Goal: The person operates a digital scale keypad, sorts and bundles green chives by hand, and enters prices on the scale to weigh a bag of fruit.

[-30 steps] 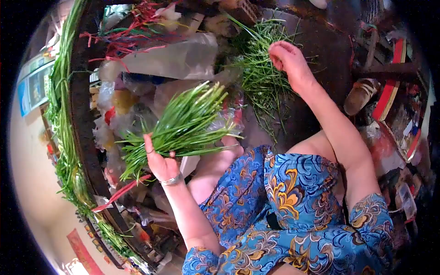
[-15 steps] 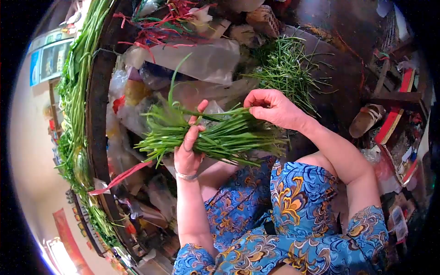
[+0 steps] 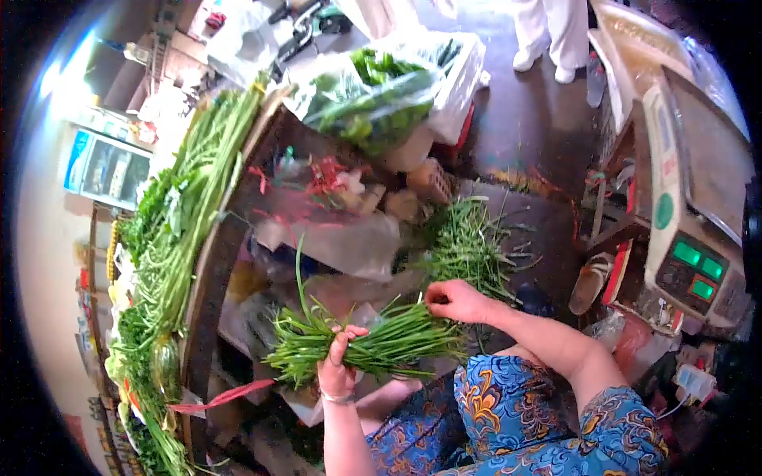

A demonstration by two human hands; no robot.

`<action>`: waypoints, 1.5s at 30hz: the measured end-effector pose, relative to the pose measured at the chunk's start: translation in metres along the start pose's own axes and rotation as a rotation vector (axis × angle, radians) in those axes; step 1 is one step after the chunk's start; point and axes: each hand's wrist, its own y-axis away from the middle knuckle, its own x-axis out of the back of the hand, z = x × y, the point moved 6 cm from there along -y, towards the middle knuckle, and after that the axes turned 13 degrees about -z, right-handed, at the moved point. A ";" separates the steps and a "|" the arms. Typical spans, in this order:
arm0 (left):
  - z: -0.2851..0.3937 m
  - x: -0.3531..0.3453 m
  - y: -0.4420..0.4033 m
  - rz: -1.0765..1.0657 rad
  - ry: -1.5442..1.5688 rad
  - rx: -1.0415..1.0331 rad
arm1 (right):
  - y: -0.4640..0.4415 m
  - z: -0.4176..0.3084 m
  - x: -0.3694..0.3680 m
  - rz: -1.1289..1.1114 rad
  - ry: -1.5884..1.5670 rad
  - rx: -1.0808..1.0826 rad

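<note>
A bunch of long green stalks lies across my left hand, whose fingers are wrapped round it. At the right end of the bunch is my right hand, with its thumb and fingertips pressed together; whether a stalk is between them is too small to tell. One stalk sticks up from the bunch above my left hand. Beyond my right hand, a loose heap of green stalks lies on the floor.
A shelf edge with long greens runs along the left. Plastic-covered leafy vegetables stand ahead. A scale with green lit digits is at the right, near a shoe. A person's white-clad legs show at the top.
The view has tilted up, showing the scale and the person's legs. My right hand has come from the floor heap to the bunch. My left hand has closed round the stalks.
</note>
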 end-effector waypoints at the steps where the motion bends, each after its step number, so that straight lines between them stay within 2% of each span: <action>1: 0.003 -0.001 -0.003 0.002 -0.006 -0.050 | 0.004 -0.007 0.003 0.013 0.027 -0.007; 3: 0.005 -0.001 -0.002 0.015 0.134 -0.028 | 0.007 -0.016 0.004 0.003 0.117 0.002; 5: 0.009 0.000 0.000 0.013 0.118 -0.096 | 0.009 -0.022 0.006 -0.009 0.161 -0.011; 7: 0.017 -0.002 0.006 0.019 -0.040 -0.204 | 0.013 -0.031 0.013 0.093 0.279 -0.073; 10: 0.028 -0.001 0.011 0.040 -0.043 -0.246 | 0.012 -0.027 0.010 0.057 0.345 -0.132; 13: 0.034 0.004 0.018 0.108 -0.007 -0.228 | 0.017 -0.034 0.007 -0.014 0.386 -0.205; 15: 0.035 0.009 0.022 -0.021 -0.140 -0.149 | 0.024 -0.037 0.010 -0.002 0.515 -0.324; 16: 0.053 0.002 0.027 0.158 0.118 -0.133 | 0.025 -0.035 0.012 0.001 0.532 -0.321; 19: 0.042 0.018 0.027 0.163 0.245 -0.120 | 0.033 -0.022 0.023 0.007 0.567 -0.313; 20: 0.046 0.024 0.027 0.196 0.069 -0.263 | 0.038 -0.018 0.031 0.027 0.585 -0.380; 21: 0.043 0.032 0.027 0.191 0.085 -0.276 | 0.045 -0.015 0.041 0.052 0.602 -0.448; 22: 0.037 0.044 0.027 0.163 0.131 -0.185 | 0.052 -0.016 0.050 0.054 0.697 -0.530; 23: 0.030 0.052 0.027 0.137 0.173 -0.092 | 0.061 -0.011 0.060 0.132 0.649 -0.592; 25: 0.033 0.056 0.026 0.141 0.150 -0.129 | 0.072 -0.031 0.068 0.063 0.779 -0.675; 26: 0.038 0.054 0.026 0.152 -0.006 -0.145 | 0.075 -0.038 0.067 0.047 0.943 -0.676; 27: 0.040 0.053 0.028 0.160 -0.164 -0.155 | 0.079 -0.061 0.062 0.207 1.206 -0.477; 28: 0.037 0.050 0.021 0.106 -0.077 -0.187 | 0.078 -0.074 0.056 0.251 1.278 -0.350; 29: 0.032 0.047 0.023 0.128 -0.128 -0.112 | 0.072 -0.089 0.054 0.292 1.349 -0.220; 31: 0.029 0.045 0.015 0.230 -0.188 -0.191 | 0.054 -0.128 0.042 -0.021 1.200 -0.414; 33: 0.031 0.039 0.015 0.182 -0.279 0.069 | 0.041 -0.163 0.017 -0.168 1.183 -0.331; 35: 0.017 0.046 0.002 0.212 -0.315 -0.074 | 0.032 -0.171 -0.014 -0.241 0.838 -0.109; 37: 0.015 0.041 0.001 0.182 -0.556 -0.212 | 0.040 -0.176 -0.057 -0.482 0.554 -0.171; 39: 0.012 0.026 0.006 0.104 -1.011 -0.408 | 0.044 -0.178 -0.094 -0.641 0.511 -0.180; 40: 0.014 0.015 0.009 0.076 -1.126 -0.479 | 0.039 -0.161 -0.114 -0.790 0.226 -0.172; 41: 0.017 0.012 0.007 0.060 -1.081 -0.441 | 0.039 -0.147 -0.120 -0.792 0.217 -0.175; 43: 0.042 -0.013 0.010 0.012 -0.565 -0.417 | 0.040 -0.132 -0.131 -0.602 -0.965 -0.323; 44: 0.045 -0.026 0.018 0.019 -0.325 -0.321 | 0.037 -0.141 -0.129 -0.701 -1.041 -0.198; 45: 0.030 -0.039 0.020 -0.058 0.156 -0.084 | 0.035 -0.140 -0.123 -0.692 -1.054 -0.194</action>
